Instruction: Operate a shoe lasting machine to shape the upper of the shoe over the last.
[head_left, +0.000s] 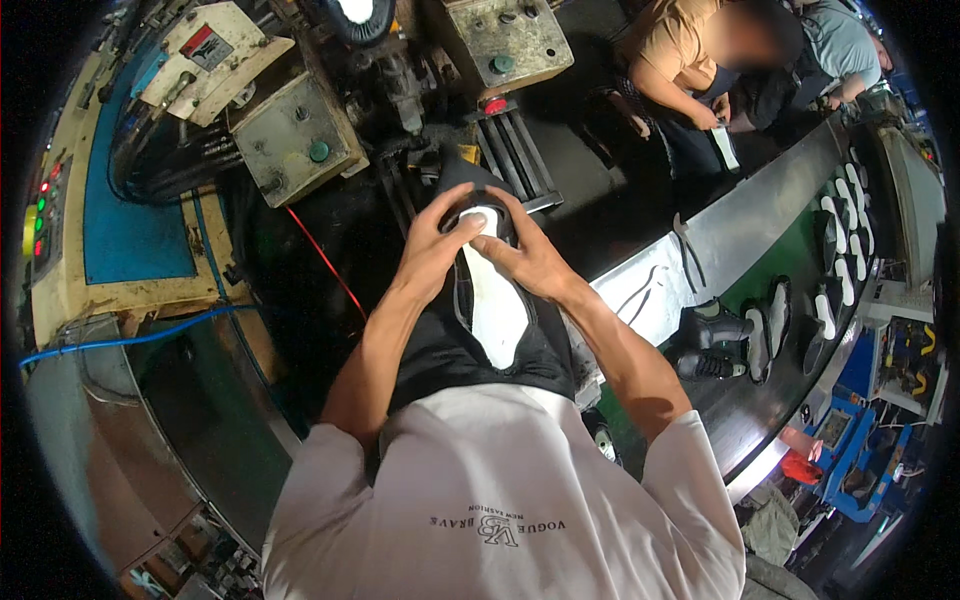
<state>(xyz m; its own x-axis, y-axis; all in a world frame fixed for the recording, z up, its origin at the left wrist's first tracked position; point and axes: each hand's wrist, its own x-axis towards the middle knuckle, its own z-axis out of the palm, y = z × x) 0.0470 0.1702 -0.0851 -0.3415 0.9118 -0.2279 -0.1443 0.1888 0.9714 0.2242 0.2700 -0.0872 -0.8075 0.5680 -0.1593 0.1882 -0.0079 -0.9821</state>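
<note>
At the centre of the frame the person presses both hands onto a black shoe upper with a white insole face, held sole-up against their body. The left hand wraps its fingers over the toe end from the left, clamped on it; the right hand grips the same end from the right, thumb on the white face. Just above stands a grimy grey metal machine with green and red buttons. To the right, a curved dark conveyor belt carries black shoes and white soles. In the upper right, another person in an orange shirt works.
</note>
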